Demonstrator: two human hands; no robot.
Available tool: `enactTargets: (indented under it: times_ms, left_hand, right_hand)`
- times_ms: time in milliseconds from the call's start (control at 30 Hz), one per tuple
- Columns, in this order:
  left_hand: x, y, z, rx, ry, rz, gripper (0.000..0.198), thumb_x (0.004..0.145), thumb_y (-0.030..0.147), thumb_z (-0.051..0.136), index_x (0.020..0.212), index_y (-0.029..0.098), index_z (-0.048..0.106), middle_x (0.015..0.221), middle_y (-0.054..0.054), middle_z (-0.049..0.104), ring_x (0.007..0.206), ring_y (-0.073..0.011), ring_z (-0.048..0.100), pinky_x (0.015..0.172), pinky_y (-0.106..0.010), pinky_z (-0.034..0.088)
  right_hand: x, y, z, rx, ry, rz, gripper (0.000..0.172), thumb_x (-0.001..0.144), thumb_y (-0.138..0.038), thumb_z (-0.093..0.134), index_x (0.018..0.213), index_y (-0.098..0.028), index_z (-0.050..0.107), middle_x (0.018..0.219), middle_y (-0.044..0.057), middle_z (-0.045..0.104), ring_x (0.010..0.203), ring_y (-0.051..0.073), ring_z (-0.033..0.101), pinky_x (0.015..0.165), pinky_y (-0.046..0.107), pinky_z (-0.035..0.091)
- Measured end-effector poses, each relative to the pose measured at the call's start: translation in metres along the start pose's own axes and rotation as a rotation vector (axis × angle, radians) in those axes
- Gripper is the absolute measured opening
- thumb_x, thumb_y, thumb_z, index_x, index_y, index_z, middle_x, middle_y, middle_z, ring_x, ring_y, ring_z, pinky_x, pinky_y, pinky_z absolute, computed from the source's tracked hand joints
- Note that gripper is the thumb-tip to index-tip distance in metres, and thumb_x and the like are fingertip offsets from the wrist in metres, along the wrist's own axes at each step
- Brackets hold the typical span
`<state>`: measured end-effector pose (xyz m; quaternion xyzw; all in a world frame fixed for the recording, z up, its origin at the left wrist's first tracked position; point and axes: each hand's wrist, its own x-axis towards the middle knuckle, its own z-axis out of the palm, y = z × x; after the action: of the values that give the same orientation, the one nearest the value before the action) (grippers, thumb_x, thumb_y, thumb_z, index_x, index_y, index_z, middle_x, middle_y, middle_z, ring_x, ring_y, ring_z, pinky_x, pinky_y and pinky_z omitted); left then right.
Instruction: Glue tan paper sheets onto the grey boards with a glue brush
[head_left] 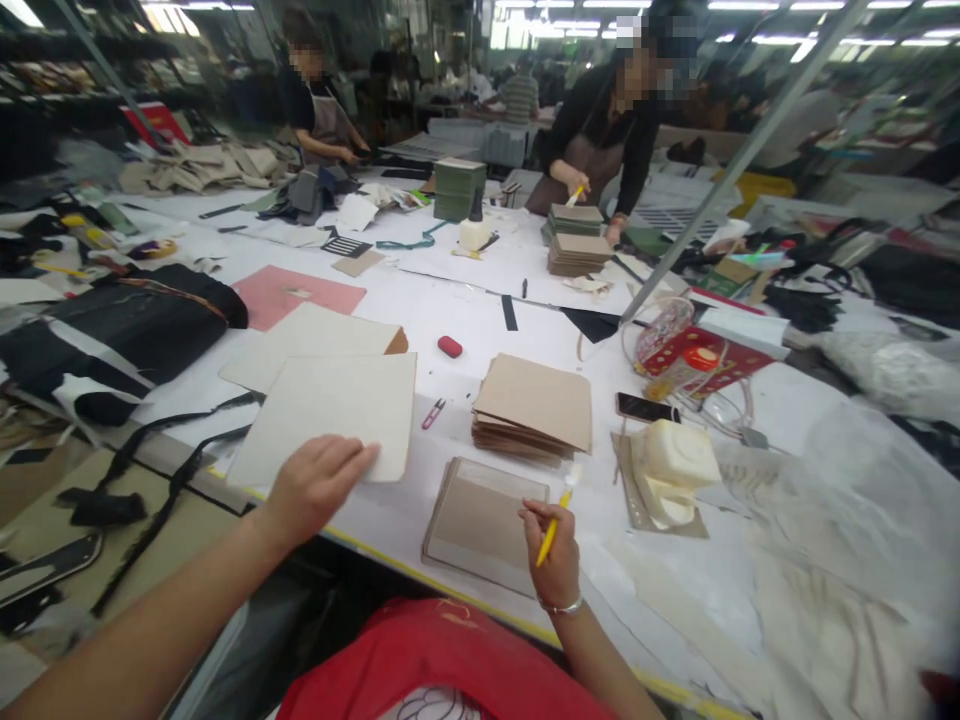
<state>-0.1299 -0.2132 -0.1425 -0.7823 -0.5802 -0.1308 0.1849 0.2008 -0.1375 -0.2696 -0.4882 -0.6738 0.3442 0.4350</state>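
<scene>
My left hand is at the near edge of an off-white board, fingers together on its top and the thumb out of sight. Another pale board lies partly under it. My right hand grips a yellow-handled brush, its whitish tip pointing up and away. Below that hand is a low stack of grey-brown boards, the top one with a paler, shiny-looking area. Just beyond stands a taller stack of tan boards. Right of the brush, a cream plastic container with a cut opening rests on a board scrap.
Thread snips and a red oval case lie mid-table. A phone and orange-capped bottle are at right. A black roll lies left, near a pink sheet. Across the table, a co-worker holds a yellow brush over stacked boards.
</scene>
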Motion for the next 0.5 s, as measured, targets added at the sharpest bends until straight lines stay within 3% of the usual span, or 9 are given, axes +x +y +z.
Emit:
enactTargets:
  times_ms: [33, 133, 267, 367, 500]
  left_hand:
    - [-0.001, 0.025, 0.006, -0.043, 0.027, 0.065, 0.039, 0.08, 0.012, 0.04, 0.116, 0.024, 0.048, 0.096, -0.007, 0.059, 0.087, -0.0193, 0.052, 0.08, -0.036, 0.041]
    - [-0.004, 0.101, 0.041, -0.199, -0.062, 0.245, 0.038, 0.083, 0.017, 0.039, 0.12, 0.021, 0.045, 0.1, -0.009, 0.058, 0.085, -0.0194, 0.05, 0.075, -0.036, 0.04]
    - [-0.003, 0.179, 0.107, -0.388, -0.279, 0.428, 0.037, 0.086, 0.022, 0.035, 0.121, 0.017, 0.044, 0.102, -0.012, 0.056, 0.084, -0.0195, 0.049, 0.07, -0.034, 0.038]
    - [-0.001, 0.205, 0.143, -0.404, -0.388, 0.438, 0.035, 0.087, 0.02, 0.033, 0.12, 0.017, 0.043, 0.112, -0.013, 0.052, 0.094, -0.0207, 0.046, 0.076, -0.034, 0.035]
    - [-0.004, 0.205, 0.163, -0.393, -0.46, 0.41, 0.029, 0.087, 0.023, 0.037, 0.113, 0.019, 0.048, 0.123, -0.01, 0.045, 0.111, -0.0228, 0.036, 0.089, -0.038, 0.028]
  right_hand:
    - [-0.004, -0.007, 0.001, 0.067, -0.057, 0.02, 0.024, 0.081, -0.032, 0.048, 0.1, -0.02, 0.039, 0.101, 0.008, 0.058, 0.083, 0.015, 0.061, 0.072, 0.031, 0.049]
    - [-0.013, -0.015, 0.004, 0.139, -0.155, 0.138, 0.027, 0.079, -0.032, 0.048, 0.101, -0.022, 0.036, 0.105, 0.007, 0.056, 0.072, 0.012, 0.061, 0.064, 0.027, 0.05]
    - [-0.02, 0.014, -0.003, -0.15, -0.101, 0.241, 0.024, 0.074, -0.031, 0.049, 0.093, -0.021, 0.037, 0.078, 0.0, 0.056, 0.055, 0.012, 0.054, 0.054, 0.025, 0.044]
    - [-0.025, 0.05, -0.011, -0.326, -0.107, 0.234, 0.017, 0.076, -0.03, 0.043, 0.089, -0.021, 0.038, 0.072, -0.001, 0.052, 0.057, 0.014, 0.054, 0.056, 0.026, 0.042]
    - [-0.026, 0.085, -0.015, -0.442, -0.154, 0.212, 0.017, 0.077, -0.03, 0.04, 0.091, -0.019, 0.04, 0.072, 0.0, 0.054, 0.06, 0.015, 0.054, 0.057, 0.026, 0.04]
